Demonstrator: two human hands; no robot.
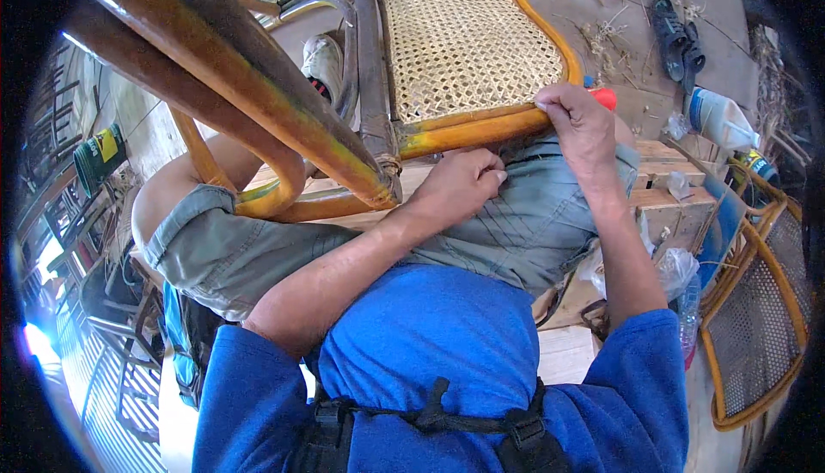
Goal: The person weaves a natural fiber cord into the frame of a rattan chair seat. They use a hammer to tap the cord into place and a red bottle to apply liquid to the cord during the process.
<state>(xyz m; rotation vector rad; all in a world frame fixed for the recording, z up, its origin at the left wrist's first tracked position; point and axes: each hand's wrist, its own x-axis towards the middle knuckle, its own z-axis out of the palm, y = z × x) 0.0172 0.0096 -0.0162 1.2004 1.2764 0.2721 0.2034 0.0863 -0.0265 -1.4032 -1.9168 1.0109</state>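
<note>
A rattan chair frame [481,129] lies across my lap, its orange-brown poles framing a woven cane panel [464,35]. Cane binding [382,162] wraps the joint where the dark post meets the lower rail. My left hand [464,183] is just below that rail, over my thigh, with curled fingers pressed together; what they hold, if anything, is hidden. At the panel's right corner, my right hand [581,125] pinches thumb and finger together against the rail's end; anything thin between them is too small to make out. A red-orange rounded object [604,99] shows just behind that hand.
Thick bent poles [232,86] rise toward me at upper left. Dark sandals [677,39], cane scraps [606,43] and a white jug [722,118] are at far right. A wooden box [675,207] stands beside my right knee, near another cane-panelled frame [756,335]. Several chair frames crowd the left.
</note>
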